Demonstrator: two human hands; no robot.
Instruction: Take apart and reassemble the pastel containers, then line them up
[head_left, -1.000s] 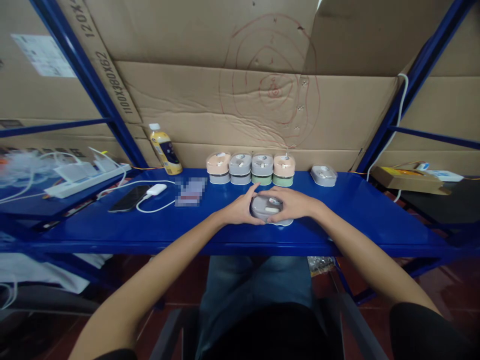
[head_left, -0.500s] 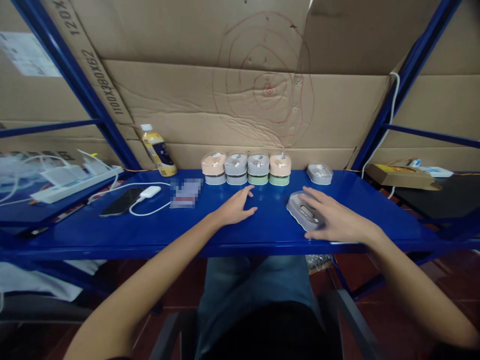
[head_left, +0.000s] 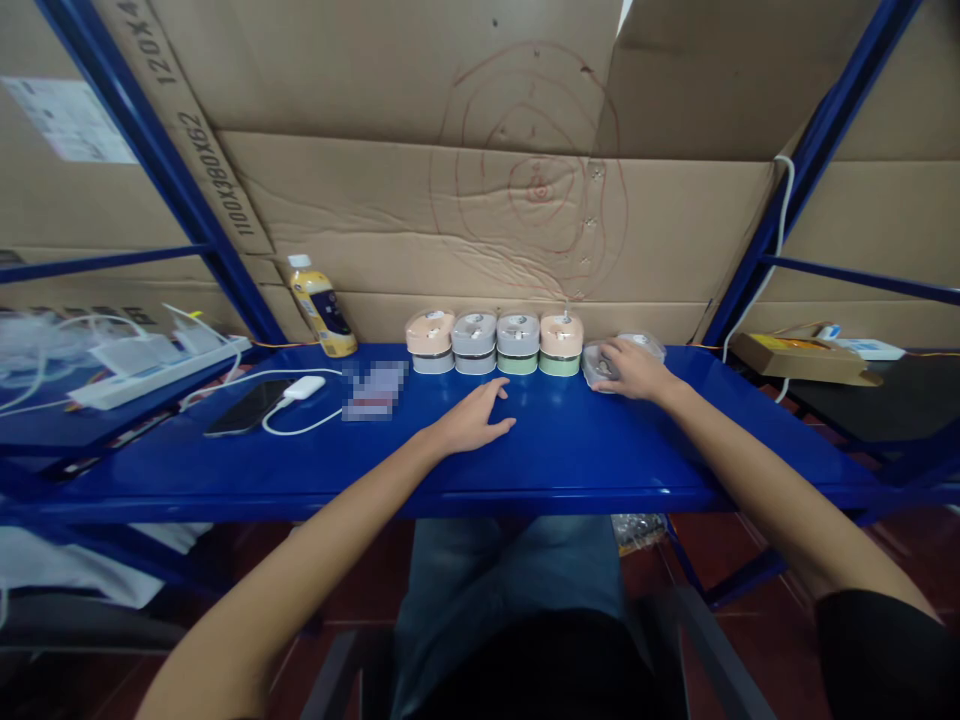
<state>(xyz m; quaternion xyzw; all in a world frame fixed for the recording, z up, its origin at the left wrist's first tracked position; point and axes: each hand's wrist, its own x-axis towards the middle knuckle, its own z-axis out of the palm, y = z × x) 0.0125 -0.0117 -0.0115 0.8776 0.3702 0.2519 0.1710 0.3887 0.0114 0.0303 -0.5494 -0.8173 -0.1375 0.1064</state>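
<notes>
At the back right of the blue shelf, my right hand (head_left: 634, 368) is closed over a grey rounded box with a clear lid (head_left: 595, 370). This box rests beside the right end of a row of stacked boxes. A second grey box (head_left: 651, 345) is partly hidden behind my right hand. The row holds several two-high stacks: a peach-topped one (head_left: 430, 328), two grey-topped ones (head_left: 474, 328) and another peach-topped one (head_left: 562, 332). My left hand (head_left: 476, 418) rests on the shelf in front of the row, fingers apart, holding nothing.
A yellow bottle (head_left: 321, 305) stands at the back left. Before it lie a phone (head_left: 247, 408), a white charger with a cable (head_left: 304, 388) and a blurred-out item (head_left: 375, 390). A power strip (head_left: 157, 375) is farther left; an open carton (head_left: 802, 360) sits at the right.
My right hand has carried the grey box from the shelf's front right back to the right end of the row. My left hand has stayed in place.
</notes>
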